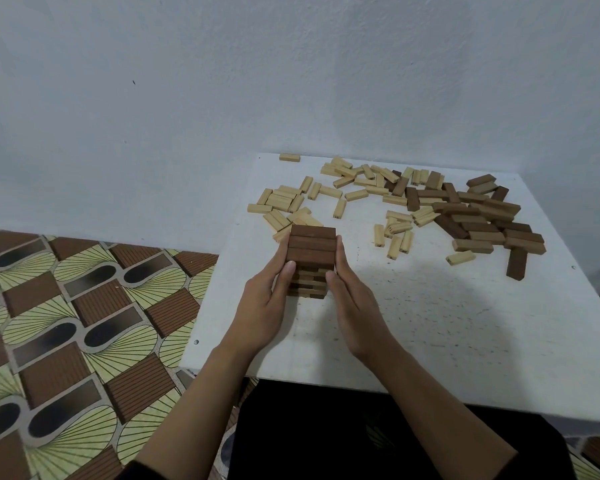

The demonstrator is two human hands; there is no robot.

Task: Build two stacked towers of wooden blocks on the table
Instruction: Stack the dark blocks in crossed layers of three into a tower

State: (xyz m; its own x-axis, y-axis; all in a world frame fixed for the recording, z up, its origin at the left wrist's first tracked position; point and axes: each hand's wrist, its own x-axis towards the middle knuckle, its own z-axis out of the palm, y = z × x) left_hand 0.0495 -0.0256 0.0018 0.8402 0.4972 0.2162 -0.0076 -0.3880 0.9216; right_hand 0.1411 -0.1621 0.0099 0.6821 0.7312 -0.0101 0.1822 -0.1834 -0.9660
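One tower of wooden blocks [311, 258] stands near the left part of the white table [413, 323], with a top layer of three dark brown blocks and mixed light and dark layers below. My left hand [269, 303] presses flat against the tower's left side, fingers straight. On the other side, my right hand [352, 299] presses with straight fingers too. Loose light blocks [291, 202] lie scattered behind the tower. A pile of dark brown blocks [478, 220] lies at the right rear.
The table stands against a pale wall [291, 81]. A single light block [289, 157] lies at the table's back left corner. A dark block [516, 265] stands at the pile's front. Patterned floor [66, 323] lies to the left of the table.
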